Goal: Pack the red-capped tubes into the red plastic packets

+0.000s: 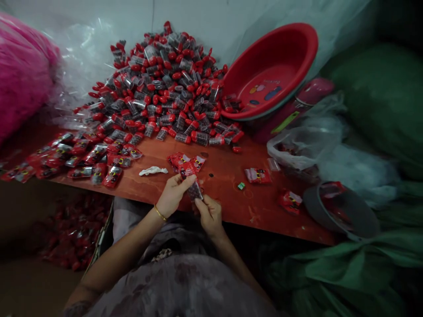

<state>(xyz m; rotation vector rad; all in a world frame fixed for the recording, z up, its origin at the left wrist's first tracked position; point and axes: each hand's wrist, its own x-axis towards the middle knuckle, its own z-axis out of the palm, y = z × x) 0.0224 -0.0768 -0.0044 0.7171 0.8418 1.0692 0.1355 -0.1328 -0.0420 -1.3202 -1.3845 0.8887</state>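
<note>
My left hand (173,193), with a gold bangle at its wrist, pinches a small red printed packet (189,171) near the table's front edge. From it, or just against it, slants a clear tube with dark contents (194,190); whether it sits inside the packet I cannot tell. The fingers of my right hand (210,215) are closed on the tube's lower end. More red packets (199,163) lie on the table just behind my hands. Farther back rises a big heap of clear tubes with red caps (165,92).
Filled packets (95,154) lie in a pile at left, near a crumpled white scrap (153,171). A red basin (307,37) leans at the back right. A grey bowl (313,207) and plastic bag (304,152) stand right. A pink sack (26,70) bulges at far left.
</note>
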